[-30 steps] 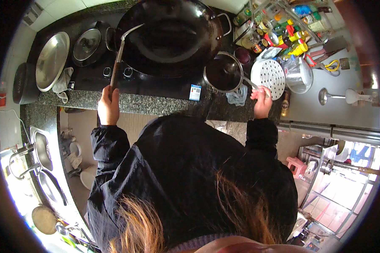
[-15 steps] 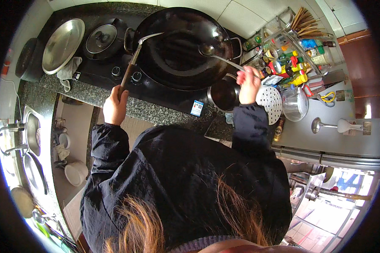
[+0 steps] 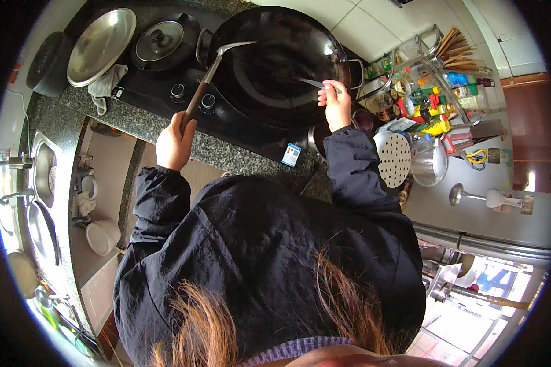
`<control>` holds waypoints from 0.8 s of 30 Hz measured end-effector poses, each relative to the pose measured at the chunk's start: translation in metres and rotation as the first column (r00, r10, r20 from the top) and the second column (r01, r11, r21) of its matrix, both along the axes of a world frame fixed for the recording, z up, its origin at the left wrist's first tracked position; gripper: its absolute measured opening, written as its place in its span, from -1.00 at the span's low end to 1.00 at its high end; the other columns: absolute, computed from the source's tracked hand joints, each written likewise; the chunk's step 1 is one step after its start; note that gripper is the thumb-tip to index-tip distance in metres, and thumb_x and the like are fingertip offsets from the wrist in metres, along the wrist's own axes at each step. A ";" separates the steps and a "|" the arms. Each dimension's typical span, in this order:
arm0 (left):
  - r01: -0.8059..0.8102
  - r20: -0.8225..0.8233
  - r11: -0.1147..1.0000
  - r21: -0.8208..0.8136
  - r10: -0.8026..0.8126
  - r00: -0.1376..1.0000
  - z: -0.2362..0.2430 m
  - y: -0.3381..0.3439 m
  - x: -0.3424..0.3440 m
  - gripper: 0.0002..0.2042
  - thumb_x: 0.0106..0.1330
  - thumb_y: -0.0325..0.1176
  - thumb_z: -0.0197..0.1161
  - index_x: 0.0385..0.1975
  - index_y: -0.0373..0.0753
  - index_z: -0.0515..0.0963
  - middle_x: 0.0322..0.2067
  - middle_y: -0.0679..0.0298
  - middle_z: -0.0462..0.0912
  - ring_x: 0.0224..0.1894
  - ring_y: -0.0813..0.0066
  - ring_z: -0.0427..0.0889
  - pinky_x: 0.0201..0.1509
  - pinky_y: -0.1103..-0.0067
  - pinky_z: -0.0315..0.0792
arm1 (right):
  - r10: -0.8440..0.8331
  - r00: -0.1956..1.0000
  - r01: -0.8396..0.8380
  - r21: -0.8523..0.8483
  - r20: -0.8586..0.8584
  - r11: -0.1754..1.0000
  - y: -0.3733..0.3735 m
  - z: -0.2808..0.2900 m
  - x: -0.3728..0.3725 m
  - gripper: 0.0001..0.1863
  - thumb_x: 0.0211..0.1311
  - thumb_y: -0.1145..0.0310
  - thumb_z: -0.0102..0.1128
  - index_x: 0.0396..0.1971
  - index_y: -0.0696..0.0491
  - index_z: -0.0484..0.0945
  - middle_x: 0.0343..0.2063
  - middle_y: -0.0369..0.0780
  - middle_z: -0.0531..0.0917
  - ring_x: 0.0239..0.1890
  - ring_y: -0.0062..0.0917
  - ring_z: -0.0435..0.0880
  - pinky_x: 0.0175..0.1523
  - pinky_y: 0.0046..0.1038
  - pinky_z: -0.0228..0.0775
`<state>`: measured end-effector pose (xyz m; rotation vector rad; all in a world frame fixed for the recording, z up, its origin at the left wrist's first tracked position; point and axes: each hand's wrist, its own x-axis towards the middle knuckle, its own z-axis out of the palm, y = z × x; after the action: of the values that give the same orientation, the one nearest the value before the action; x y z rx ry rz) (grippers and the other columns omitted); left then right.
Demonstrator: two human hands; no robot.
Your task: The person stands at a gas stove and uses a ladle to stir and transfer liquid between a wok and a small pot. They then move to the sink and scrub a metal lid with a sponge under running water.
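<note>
A large dark wok stands on the black stove. My left hand is closed round the wooden handle of a spatula, whose metal head reaches over the wok's left side. Over the wok's right side, my right hand grips the end of a metal ladle. The ladle slants into the wok, and its bowl is hard to make out against the dark inside. Behind the right wrist a small pot is partly hidden.
At left are a lidded pan, a metal lid and a cloth. A perforated white disc, a clear plastic jug and a rack of bottles stand at right. A sink lies far left.
My right hand has moved left and forward, bringing the ladle deeper over the wok, so its bowl no longer shows clearly. My left hand keeps the spatula over the wok's left side.
</note>
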<state>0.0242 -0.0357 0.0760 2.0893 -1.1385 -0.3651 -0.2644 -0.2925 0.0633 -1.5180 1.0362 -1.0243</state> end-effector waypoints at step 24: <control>0.025 -0.073 0.999 -0.032 -0.028 0.997 -0.010 -0.008 0.005 -0.68 0.29 -0.19 0.10 -0.09 -0.28 0.45 -0.44 0.04 0.61 -0.38 0.15 0.62 -0.31 0.41 0.44 | -0.261 0.881 0.218 0.152 0.394 0.964 0.094 0.098 -0.122 -0.84 0.31 0.34 0.03 -0.28 0.12 0.50 -0.54 -0.26 0.56 -0.54 -0.63 0.48 -0.38 -0.61 0.32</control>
<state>0.0288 -0.0434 0.0663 2.0187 -1.1228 -0.4301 -0.3867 -0.1984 0.1610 -1.0404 0.9691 -1.3739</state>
